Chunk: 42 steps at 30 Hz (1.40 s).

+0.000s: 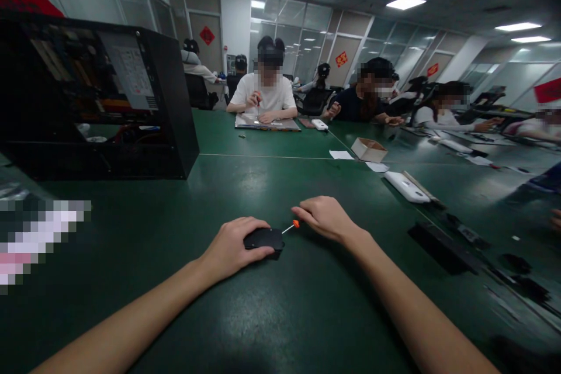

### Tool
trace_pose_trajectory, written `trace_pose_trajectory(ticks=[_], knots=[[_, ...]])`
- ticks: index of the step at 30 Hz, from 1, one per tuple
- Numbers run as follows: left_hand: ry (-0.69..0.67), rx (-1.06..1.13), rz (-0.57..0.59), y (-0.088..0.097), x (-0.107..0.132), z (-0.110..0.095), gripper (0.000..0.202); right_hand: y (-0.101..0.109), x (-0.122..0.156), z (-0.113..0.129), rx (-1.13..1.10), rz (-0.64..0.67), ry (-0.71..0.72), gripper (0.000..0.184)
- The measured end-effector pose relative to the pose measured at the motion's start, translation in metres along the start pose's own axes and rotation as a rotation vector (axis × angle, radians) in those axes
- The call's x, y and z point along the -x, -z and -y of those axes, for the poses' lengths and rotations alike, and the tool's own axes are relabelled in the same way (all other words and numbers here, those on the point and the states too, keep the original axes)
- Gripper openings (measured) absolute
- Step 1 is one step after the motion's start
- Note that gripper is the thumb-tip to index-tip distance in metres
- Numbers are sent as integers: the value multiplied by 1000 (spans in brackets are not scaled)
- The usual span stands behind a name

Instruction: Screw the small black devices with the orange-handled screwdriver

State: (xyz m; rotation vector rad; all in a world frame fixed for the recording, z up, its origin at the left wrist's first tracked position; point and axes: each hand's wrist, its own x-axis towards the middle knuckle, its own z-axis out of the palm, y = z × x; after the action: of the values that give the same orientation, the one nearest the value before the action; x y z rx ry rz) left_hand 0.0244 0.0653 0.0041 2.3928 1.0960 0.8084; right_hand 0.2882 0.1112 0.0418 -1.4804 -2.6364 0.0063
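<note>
My left hand point(236, 245) is wrapped around a small black box point(265, 238) on the green table point(245, 315), thumb along the near side and fingers over the far side. My right hand point(326, 217) is closed just right of the box. From its fingers a screwdriver point(289, 227) with a thin bright shaft and an orange handle points left. The shaft's tip meets or nearly meets the box's right end; contact is too small to tell. Most of the screwdriver's handle is hidden by my fingers.
An open black computer case point(169, 105) stands at the left. Opposite, a person in a white shirt point(263, 93) works over a flat panel point(267, 124). To the right are a cardboard box point(369, 151), a white device point(406, 187) and several black parts point(440, 247).
</note>
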Motion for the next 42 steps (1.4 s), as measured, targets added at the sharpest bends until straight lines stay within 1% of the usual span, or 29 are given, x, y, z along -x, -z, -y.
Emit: trace_pose_trajectory(ticks=[3, 6, 11, 16, 20, 22, 25, 27, 29, 32, 35, 38, 42], knots=[[-9, 22, -12, -1, 0, 1, 37, -9, 20, -4, 4, -47, 25, 60], [-16, 37, -21, -1, -1, 1, 36, -8, 29, -6, -30, -78, 16, 62], [-29, 105, -57, 0, -2, 0, 30, -3, 31, -13, -28, -80, -26, 61], [-35, 130, -69, 2, -1, -1, 30, 1, 34, -18, -14, -112, -49, 63], [-31, 130, -68, 1, -2, 0, 30, -3, 31, -16, -26, -112, -67, 61], [-35, 119, -63, 1, -2, 0, 30, -8, 28, -11, -67, -109, -61, 56], [-47, 103, -61, 0, -2, 0, 31, -19, 23, 1, -137, -73, 9, 47], [-56, 100, -67, -1, -2, 0, 32, -27, 21, 8, -160, -55, 67, 46], [-62, 102, -77, -1, -2, 0, 33, -35, 19, 13, -181, -67, 115, 47], [-64, 109, -86, -1, -1, 0, 34, -45, 18, 11, -228, -104, 162, 47], [-74, 116, -91, -1, 0, 1, 37, -49, 18, 5, -234, -154, 207, 42], [-84, 121, -88, 0, 1, 1, 41, -48, 18, 5, -180, -219, 256, 35], [-83, 149, -69, 2, 0, -1, 40, -46, 19, 7, -121, -222, 318, 31]])
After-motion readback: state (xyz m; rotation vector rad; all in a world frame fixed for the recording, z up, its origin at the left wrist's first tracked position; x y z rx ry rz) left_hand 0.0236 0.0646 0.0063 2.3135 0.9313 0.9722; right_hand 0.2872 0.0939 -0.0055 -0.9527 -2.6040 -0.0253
